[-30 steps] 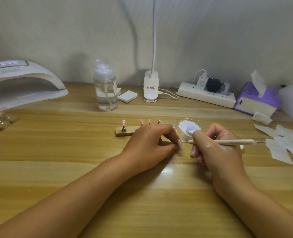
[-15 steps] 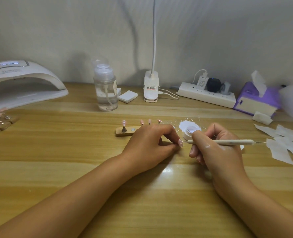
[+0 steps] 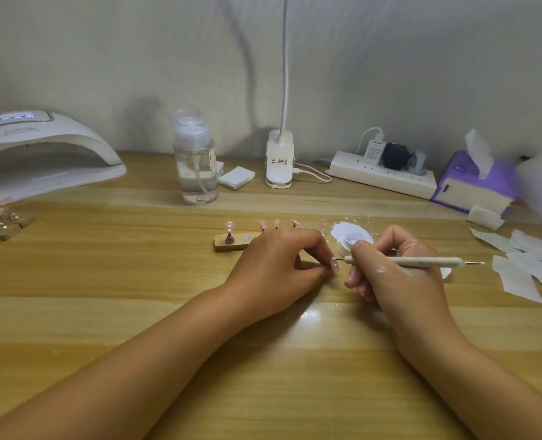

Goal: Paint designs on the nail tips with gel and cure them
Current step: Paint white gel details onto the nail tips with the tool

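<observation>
Left hand (image 3: 276, 268) pinches pink nail tip (image 3: 334, 265), counter (image 3: 136, 281) centre. Right hand (image 3: 390, 274) grips dotting pen (image 3: 422, 262), point at the tip. Gel pot (image 3: 347, 246) at 12 o'clock of pen; curing lamp (image 3: 41, 154) at 10 o'clock.

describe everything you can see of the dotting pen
The pen is a slim off-white stick, matte, with a thin metal needle at each end. It lies nearly level, running left to right above the table. The right hand grips it near its left end, fingers curled round it. Its left needle appears to touch the pink nail tip pinched by the left hand. Its right end sticks out free past the hand.
</observation>
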The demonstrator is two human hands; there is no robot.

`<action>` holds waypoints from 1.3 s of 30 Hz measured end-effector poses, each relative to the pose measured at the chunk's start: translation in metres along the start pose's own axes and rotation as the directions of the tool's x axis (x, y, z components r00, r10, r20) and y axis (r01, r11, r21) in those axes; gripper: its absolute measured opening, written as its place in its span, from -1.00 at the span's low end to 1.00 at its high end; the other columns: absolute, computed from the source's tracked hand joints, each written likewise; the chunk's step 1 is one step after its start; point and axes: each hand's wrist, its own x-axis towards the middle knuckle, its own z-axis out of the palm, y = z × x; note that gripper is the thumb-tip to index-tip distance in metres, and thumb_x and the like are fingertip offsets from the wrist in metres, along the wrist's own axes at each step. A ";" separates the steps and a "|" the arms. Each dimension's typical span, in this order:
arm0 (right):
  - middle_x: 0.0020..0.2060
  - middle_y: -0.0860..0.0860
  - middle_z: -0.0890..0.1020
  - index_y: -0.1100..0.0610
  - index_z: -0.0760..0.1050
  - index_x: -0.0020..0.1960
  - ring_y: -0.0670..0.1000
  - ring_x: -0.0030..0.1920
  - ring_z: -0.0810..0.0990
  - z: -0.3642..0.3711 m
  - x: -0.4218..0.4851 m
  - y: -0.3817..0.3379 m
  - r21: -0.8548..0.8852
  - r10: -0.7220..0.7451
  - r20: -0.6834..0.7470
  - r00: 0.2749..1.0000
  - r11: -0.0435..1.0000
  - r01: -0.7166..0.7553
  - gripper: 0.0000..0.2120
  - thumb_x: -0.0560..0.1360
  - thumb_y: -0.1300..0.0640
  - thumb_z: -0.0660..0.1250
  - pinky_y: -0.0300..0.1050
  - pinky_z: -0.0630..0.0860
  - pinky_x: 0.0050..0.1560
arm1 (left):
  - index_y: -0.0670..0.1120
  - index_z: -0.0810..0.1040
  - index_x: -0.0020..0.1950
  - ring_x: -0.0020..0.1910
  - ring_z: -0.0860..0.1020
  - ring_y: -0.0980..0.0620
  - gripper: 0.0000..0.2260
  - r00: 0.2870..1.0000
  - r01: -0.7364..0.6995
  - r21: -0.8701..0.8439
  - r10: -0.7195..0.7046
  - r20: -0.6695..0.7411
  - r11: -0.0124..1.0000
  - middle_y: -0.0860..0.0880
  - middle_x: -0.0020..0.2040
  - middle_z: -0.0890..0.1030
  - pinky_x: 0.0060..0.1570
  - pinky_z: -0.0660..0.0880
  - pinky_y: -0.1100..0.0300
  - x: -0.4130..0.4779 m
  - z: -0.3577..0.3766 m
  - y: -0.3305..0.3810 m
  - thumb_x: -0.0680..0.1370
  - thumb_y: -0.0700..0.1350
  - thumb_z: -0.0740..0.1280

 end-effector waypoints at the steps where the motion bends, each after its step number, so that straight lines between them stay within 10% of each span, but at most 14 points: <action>1: -0.54 0.13 0.58 0.08 0.34 -0.37 -0.06 -0.58 0.41 0.000 0.000 0.000 0.009 -0.001 -0.007 1.000 1.000 0.001 -0.72 0.43 0.29 0.35 -0.29 0.33 -0.56 | 0.20 0.54 -0.20 -0.36 0.49 0.23 -0.79 1.000 0.004 -0.003 -0.004 0.001 1.000 0.50 -0.31 0.50 0.01 -0.02 0.73 0.000 0.000 0.000 0.47 -0.12 0.46; 9: -0.63 0.06 0.48 0.03 0.34 -0.51 -0.08 -0.58 0.33 0.000 0.001 0.000 -0.050 0.007 -0.034 0.999 0.999 -0.008 -0.81 0.24 0.10 0.29 -0.32 0.26 -0.56 | 0.14 0.60 -0.17 -0.36 0.49 0.23 -0.86 1.000 0.017 -0.025 -0.017 0.013 1.000 0.44 -0.30 0.54 -0.02 0.08 0.69 0.001 0.001 -0.002 0.48 -0.11 0.46; 21: -0.64 0.02 0.40 0.10 0.25 -0.34 -0.12 -0.62 0.30 -0.005 0.000 -0.008 0.196 -0.008 -0.138 0.990 0.980 0.036 -0.69 0.50 0.34 0.24 -0.32 0.22 -0.61 | 0.14 0.56 -0.14 -0.35 0.48 0.25 -0.87 0.999 -0.007 0.000 0.007 -0.048 1.000 0.45 -0.25 0.51 0.01 0.14 0.66 -0.003 0.002 0.000 0.49 -0.10 0.42; 26: -0.65 0.02 0.38 0.11 0.25 -0.36 -0.10 -0.59 0.28 -0.006 -0.001 -0.011 0.203 -0.032 -0.140 0.990 0.977 0.060 -0.66 0.49 0.38 0.23 -0.31 0.21 -0.61 | 0.12 0.54 -0.13 -0.37 0.47 0.11 -0.92 0.989 -0.043 -0.018 0.040 -0.145 0.999 0.23 -0.10 0.62 -0.13 0.51 0.09 -0.004 0.001 0.005 0.45 -0.07 0.36; 39: -0.57 0.12 0.55 0.03 0.42 -0.52 -0.05 -0.54 0.41 -0.003 -0.001 0.001 -0.092 0.012 -0.012 1.000 0.996 -0.013 -0.63 0.43 0.23 0.38 -0.12 0.34 -0.35 | 0.12 0.64 -0.14 -0.36 0.47 0.30 -0.91 0.999 0.027 -0.026 -0.028 -0.030 0.999 0.38 -0.31 0.53 -0.31 0.28 0.28 -0.004 0.001 -0.004 0.44 -0.09 0.44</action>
